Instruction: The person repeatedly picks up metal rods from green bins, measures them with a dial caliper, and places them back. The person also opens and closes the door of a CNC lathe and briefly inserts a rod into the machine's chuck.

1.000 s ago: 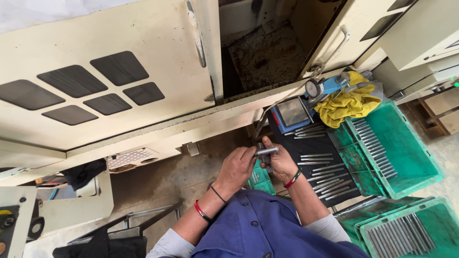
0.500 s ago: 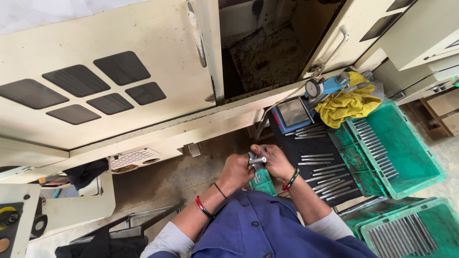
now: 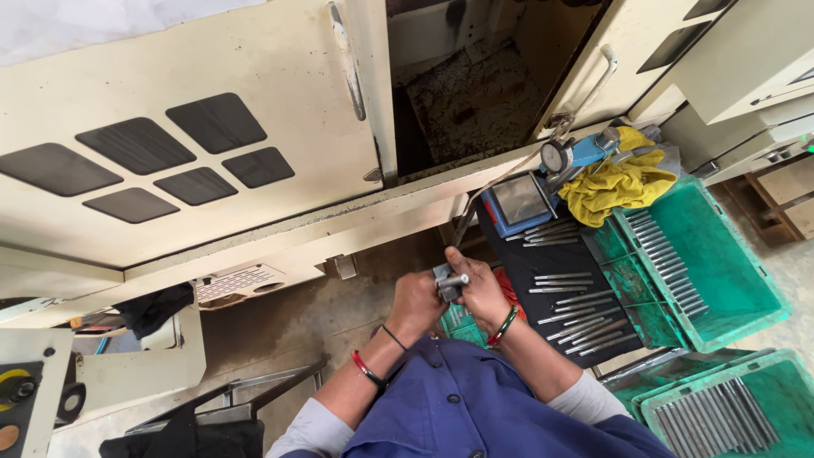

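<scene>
Hands (image 3: 449,297) around small metal gauge (image 3: 448,281)

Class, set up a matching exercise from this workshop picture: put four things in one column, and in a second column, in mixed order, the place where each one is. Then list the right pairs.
Things
1. crumpled yellow cloth
2. small grey metal block
3. loose grey metal rods
4. red bangle

Places
A. on the left wrist
B. on the black mat
C. between both hands
D. behind the green plastic crate

Pairs: 1-D, 2-C, 3-B, 4-A
</scene>
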